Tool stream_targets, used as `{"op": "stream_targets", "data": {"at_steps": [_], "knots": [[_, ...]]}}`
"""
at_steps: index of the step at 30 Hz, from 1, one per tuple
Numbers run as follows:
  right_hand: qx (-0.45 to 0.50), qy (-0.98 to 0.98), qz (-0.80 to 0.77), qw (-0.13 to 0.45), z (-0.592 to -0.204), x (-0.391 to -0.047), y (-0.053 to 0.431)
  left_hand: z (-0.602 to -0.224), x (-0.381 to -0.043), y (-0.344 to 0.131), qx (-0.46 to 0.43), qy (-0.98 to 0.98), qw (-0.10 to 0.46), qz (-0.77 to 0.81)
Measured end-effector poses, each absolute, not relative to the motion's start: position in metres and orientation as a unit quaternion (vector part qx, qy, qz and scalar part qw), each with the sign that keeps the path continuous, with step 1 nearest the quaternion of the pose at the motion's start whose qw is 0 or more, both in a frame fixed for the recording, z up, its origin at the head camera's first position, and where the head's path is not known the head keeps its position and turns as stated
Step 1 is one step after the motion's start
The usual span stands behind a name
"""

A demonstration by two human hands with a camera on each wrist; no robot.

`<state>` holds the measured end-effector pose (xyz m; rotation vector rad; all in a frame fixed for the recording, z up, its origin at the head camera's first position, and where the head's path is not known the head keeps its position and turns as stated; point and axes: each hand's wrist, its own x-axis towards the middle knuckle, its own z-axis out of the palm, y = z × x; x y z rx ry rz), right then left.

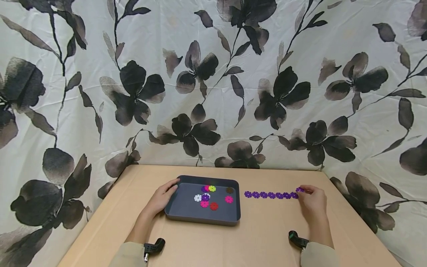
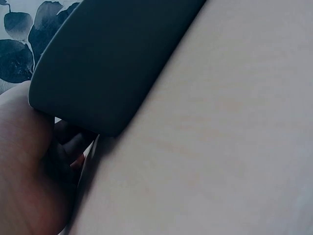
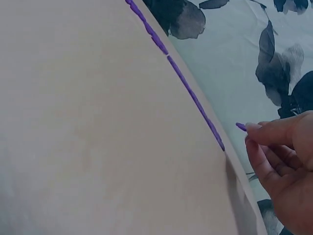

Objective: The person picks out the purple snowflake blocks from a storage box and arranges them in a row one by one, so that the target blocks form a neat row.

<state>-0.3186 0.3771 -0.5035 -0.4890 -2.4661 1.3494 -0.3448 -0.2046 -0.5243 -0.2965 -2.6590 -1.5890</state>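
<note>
My left hand (image 1: 159, 200) grips the left side of a dark grey tray (image 1: 203, 219), thumb at the rim. In the left wrist view the tray's outer wall (image 2: 112, 58) hides part of the fingers. Inside the tray lie several flower-shaped plastic discs, among them a red disc (image 1: 214, 206), a white disc (image 1: 198, 198) and a brown disc (image 1: 229, 190). My right hand (image 1: 313, 202) pinches a purple flower disc (image 3: 240, 127) between thumb and forefinger, held above the table. Close to its fingertips is the right end of a row of purple flower discs (image 1: 271, 195) on the table.
The light wooden table (image 1: 267, 237) ends at a floral cloth (image 1: 233, 92) hanging behind it. The purple row runs from near the tray's right side toward my right hand. A black wrist camera (image 1: 156, 246) sits on the left wrist, another black camera (image 1: 297, 239) on the right.
</note>
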Motion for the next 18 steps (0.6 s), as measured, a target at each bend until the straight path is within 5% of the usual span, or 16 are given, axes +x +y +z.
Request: {"op": "stream_targets", "data": {"at_steps": [18], "knots": [[-0.206, -0.863, 0.438, 0.148, -0.5117, -0.3220, 0.3849, -0.5241, -0.3450, -0.2041, -0.095, -0.858, 0.019, -0.504]]}}
